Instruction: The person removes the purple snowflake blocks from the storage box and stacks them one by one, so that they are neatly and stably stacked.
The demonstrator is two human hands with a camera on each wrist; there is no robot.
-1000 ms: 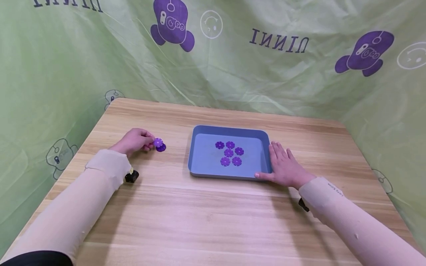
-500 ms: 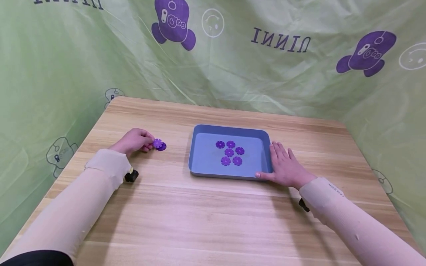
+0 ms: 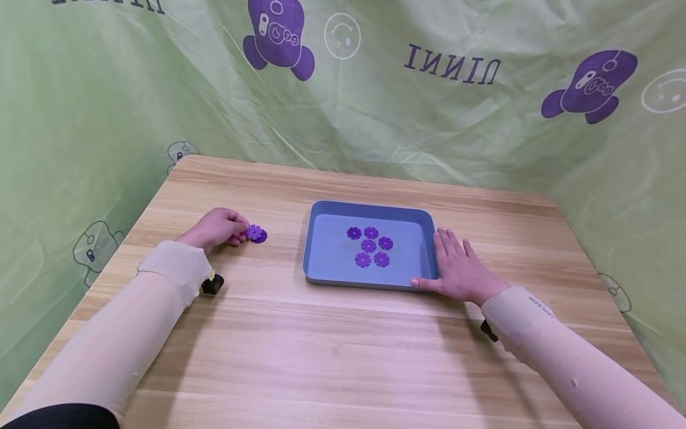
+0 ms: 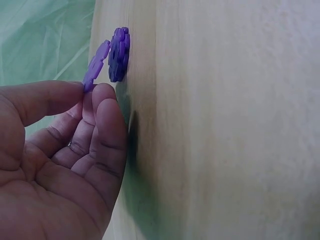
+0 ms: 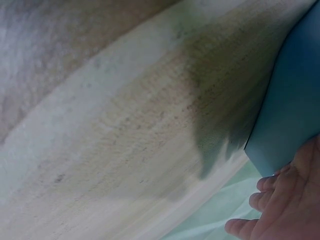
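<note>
My left hand point(image 3: 218, 229) pinches a purple notched disc point(image 4: 97, 64) between thumb and fingertips, left of the tray. Right beside it, darker purple discs point(image 4: 119, 55) lie stacked on the table, partly covered by the held disc in the head view. In the left wrist view the held disc tilts and stands slightly apart from the stack. My right hand point(image 3: 458, 265) rests with straight, spread fingers against the right side of the blue-grey tray point(image 3: 370, 282), its thumb along the front edge. Several purple notched discs point(image 3: 368, 245) lie flat inside the tray.
The wooden table point(image 3: 332, 357) carries the tray near its middle. A green printed curtain point(image 3: 364, 131) hangs behind and along both sides. Small black cameras sit under both wrists, the left one point(image 3: 212, 284) close to the tabletop.
The held disc has shifted slightly and overlaps more of the darker discs in the head view. My right hand and the tray look still.
</note>
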